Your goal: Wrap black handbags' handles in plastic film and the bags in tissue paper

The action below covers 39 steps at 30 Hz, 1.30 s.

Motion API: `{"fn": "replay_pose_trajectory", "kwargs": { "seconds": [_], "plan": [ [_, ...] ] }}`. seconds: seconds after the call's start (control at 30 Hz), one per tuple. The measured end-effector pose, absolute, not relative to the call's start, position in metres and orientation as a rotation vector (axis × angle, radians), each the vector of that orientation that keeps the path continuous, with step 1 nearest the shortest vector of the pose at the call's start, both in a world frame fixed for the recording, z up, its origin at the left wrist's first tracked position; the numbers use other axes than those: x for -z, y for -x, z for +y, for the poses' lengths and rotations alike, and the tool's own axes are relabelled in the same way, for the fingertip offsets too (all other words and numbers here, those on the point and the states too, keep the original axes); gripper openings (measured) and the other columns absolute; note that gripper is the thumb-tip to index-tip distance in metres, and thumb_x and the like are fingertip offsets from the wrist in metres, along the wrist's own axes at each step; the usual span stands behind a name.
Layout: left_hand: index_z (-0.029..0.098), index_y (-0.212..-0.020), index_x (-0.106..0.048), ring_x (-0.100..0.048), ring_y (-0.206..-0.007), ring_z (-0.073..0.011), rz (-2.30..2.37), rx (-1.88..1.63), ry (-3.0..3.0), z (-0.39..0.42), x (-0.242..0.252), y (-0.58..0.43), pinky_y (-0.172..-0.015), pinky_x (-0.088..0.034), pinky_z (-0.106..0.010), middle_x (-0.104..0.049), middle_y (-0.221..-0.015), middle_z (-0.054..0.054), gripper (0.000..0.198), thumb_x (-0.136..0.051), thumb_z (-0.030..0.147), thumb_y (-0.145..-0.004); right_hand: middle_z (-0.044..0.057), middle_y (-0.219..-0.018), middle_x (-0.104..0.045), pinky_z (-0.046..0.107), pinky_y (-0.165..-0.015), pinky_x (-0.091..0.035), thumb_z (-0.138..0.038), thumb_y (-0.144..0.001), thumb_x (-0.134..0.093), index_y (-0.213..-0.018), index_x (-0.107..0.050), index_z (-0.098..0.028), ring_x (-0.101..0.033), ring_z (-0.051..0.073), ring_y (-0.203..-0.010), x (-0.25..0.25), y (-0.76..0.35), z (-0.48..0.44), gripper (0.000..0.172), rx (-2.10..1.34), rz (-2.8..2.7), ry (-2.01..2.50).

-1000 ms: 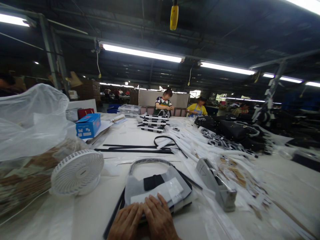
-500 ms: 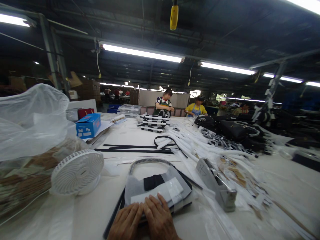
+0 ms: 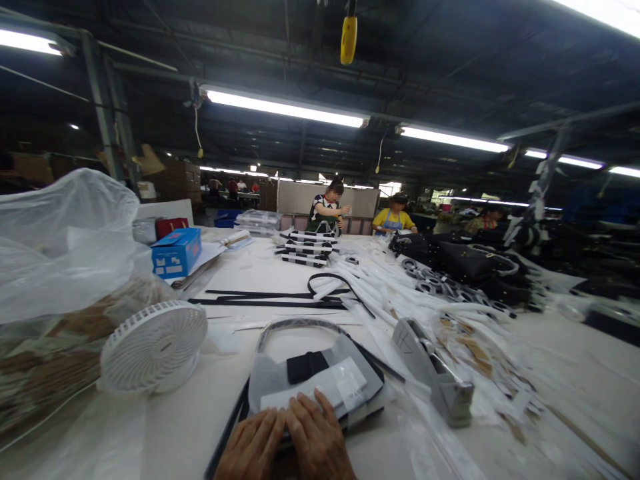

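In front of me lies a handbag (image 3: 260,373) partly covered by a pale sheet, its arched handle (image 3: 300,324) wrapped in clear film. A small black piece (image 3: 306,366) and a folded white wrapping strip (image 3: 330,387) with clear tape rest on top. My left hand (image 3: 250,443) and my right hand (image 3: 317,433) press side by side on the bag's near edge, fingers stretched out over the white strip. Both thumbs are hidden. To the right of the bag stands a grey tape dispenser (image 3: 433,373).
A white fan (image 3: 155,347) and a plastic-covered pile (image 3: 65,320) stand left, near a blue box (image 3: 177,252). Black straps (image 3: 270,301) lie beyond the bag. White wrapped strips and black bags (image 3: 465,263) cover the right side. Two people (image 3: 327,210) work across the table.
My hands stay almost in place on the bag's near edge. Across the table, one person's arm has risen a little. The view has shifted slightly.
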<state>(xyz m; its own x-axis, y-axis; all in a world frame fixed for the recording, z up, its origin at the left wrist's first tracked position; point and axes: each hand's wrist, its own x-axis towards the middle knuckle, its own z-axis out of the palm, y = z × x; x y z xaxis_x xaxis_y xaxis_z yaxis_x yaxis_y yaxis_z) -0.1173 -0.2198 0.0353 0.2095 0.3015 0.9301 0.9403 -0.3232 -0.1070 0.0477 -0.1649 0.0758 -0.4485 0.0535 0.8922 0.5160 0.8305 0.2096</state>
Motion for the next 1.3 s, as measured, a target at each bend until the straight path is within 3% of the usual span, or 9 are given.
{"fn": "replay_pose_trajectory", "kwargs": {
  "seconds": [0.47, 0.9, 1.3],
  "plan": [
    [0.02, -0.108, -0.065, -0.063, -0.094, -0.0192, -1.138, 1.069, 1.745, -0.22, -0.038, 0.118, -0.09, -0.041, -0.035, -0.072, -0.098, -0.004, 0.037, -0.029, 0.018, -0.1, 0.007, -0.103, -0.073, 0.037, -0.117, -0.027, -0.015, -0.098, -0.031, -0.108, -0.066, -0.016, -0.064, 0.016, -0.106, -0.073, -0.05, -0.164, 0.037, 0.558, -2.026, 0.42],
    [0.02, -0.11, -0.065, -0.063, -0.096, -0.0201, -1.159, 1.072, 1.748, -0.219, -0.033, 0.12, -0.092, -0.042, -0.036, -0.071, -0.1, -0.006, 0.037, -0.031, 0.013, -0.097, 0.008, -0.102, -0.073, 0.038, -0.118, -0.025, -0.014, -0.097, -0.03, -0.108, -0.066, -0.015, -0.064, 0.017, -0.106, -0.066, -0.046, -0.164, 0.037, 0.529, -1.995, 0.428],
    [0.02, -0.11, -0.065, -0.062, -0.096, -0.0202, -1.172, 1.068, 1.764, -0.218, -0.03, 0.12, -0.094, -0.041, -0.036, -0.072, -0.1, -0.006, 0.036, -0.031, 0.021, -0.1, 0.007, -0.103, -0.073, 0.037, -0.119, -0.024, -0.014, -0.098, -0.032, -0.108, -0.066, -0.015, -0.064, 0.017, -0.107, -0.069, -0.049, -0.164, 0.036, 0.54, -2.021, 0.421]
  ]
}}
